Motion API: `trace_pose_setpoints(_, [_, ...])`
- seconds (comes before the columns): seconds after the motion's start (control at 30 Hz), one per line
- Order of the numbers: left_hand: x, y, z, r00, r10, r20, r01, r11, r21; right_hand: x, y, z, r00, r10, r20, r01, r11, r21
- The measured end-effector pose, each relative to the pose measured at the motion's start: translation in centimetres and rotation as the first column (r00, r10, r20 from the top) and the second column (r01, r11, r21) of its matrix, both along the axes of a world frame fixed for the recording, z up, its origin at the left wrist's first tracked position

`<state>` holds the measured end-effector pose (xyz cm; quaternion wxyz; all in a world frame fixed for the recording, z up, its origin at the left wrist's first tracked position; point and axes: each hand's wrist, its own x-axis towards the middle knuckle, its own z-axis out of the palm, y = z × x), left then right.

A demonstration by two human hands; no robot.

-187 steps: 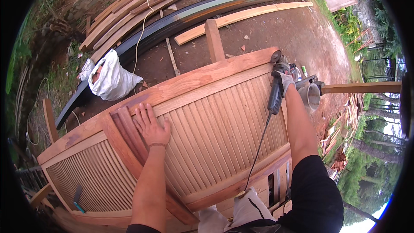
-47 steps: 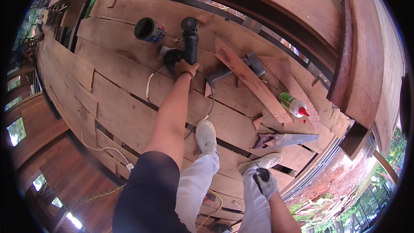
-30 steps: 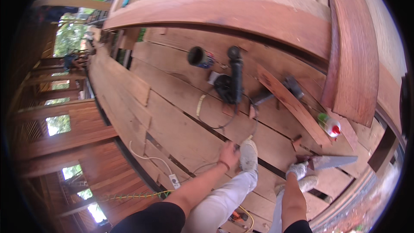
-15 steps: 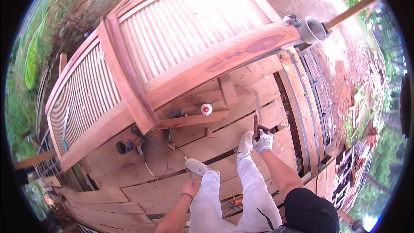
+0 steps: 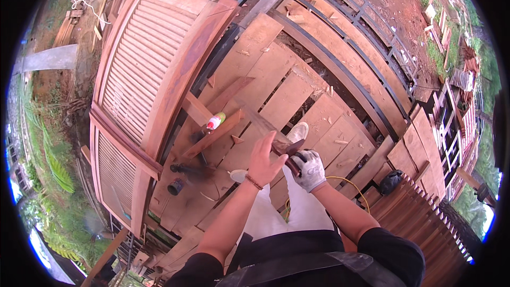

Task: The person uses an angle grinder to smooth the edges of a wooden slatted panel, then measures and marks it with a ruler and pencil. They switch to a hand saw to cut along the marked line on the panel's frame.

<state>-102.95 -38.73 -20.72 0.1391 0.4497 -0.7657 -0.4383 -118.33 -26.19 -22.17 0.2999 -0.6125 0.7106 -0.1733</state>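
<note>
My gloved right hand (image 5: 308,171) grips the dark wooden handle of a hand saw (image 5: 257,125) in front of my legs; its blade extends up and to the left. My bare left hand (image 5: 263,162) is raised beside the handle with fingers extended; whether it touches the saw I cannot tell. On the plank floor (image 5: 280,93) beyond them lie a glue bottle (image 5: 214,121) with a red cap, reddish board offcuts (image 5: 210,138), a dark power tool (image 5: 183,169) and an open can (image 5: 175,186).
A louvered wooden panel (image 5: 149,58) stands along the left of the plank platform. Metal rails and framing (image 5: 361,64) border the right. Dirt with scattered timber (image 5: 79,21) lies beyond. A yellow cord (image 5: 361,196) and a dark bundle (image 5: 390,182) are at lower right.
Earlier my left hand left the power tool on the floor and my right took the saw. Since then both hands have risen together with the saw, and my view has turned.
</note>
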Motion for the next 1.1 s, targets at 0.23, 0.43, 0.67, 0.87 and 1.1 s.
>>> trace_pose_setpoints(0.23, [-7.4,-5.8,-0.2,0.989,0.095,0.113,-0.133,0.905,0.404,-5.3,-2.8,1.7,0.972,0.235,0.023,-0.236,0.971,0.034])
trace_pose_setpoints(0.43, [4.2,-11.4,-7.7,0.763,0.561,0.322,-0.644,0.615,0.455,-13.2,-3.3,3.2,0.952,-0.307,-0.001,0.303,0.937,0.176])
trace_pose_setpoints(0.67, [4.1,-10.9,-9.2,0.616,0.515,0.596,-0.563,0.817,-0.124,-26.1,-9.9,5.9,0.540,-0.792,0.285,0.634,0.605,0.481])
trace_pose_setpoints(0.87, [-7.9,-28.6,-4.4,0.702,0.711,0.032,-0.600,0.616,-0.510,-30.4,-20.7,5.2,0.725,-0.639,0.257,0.582,0.768,0.267])
trace_pose_setpoints(1.1, [-9.6,-37.6,-8.4,0.455,0.872,0.181,-0.647,0.463,-0.605,-31.0,-33.9,7.2,0.760,-0.353,0.545,0.329,0.933,0.145])
